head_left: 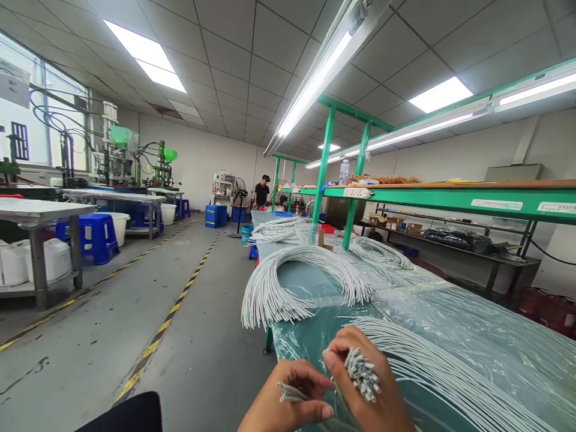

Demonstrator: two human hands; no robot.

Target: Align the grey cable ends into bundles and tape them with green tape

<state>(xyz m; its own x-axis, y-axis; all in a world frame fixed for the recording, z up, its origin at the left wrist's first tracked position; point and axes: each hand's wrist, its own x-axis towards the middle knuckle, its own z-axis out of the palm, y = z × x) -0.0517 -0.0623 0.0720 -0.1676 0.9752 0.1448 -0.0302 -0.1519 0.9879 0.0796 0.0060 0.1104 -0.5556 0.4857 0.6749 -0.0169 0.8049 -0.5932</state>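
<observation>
Low in the head view, my left hand [292, 399] is curled round a small bunch of pale cable ends [291, 393]. Just right of it, my right hand [366, 381] is closed round a thicker cable bundle [362, 375], whose cut ends face the camera. The fingertips of both hands are close together. Beside and beyond my right hand, a long spread of white cables [450, 360] lies on the plastic-covered table [477, 312]. A large curved coil of white cables [310, 258] rests farther along the table.
More coils [380, 253] lie farther back. Green posts [323, 168] hold a shelf [432, 195] over the table, with a bottle [344, 172] on it. A person [261, 192] stands at the far end. Machines [121, 150] and a blue stool [98, 237] are at left.
</observation>
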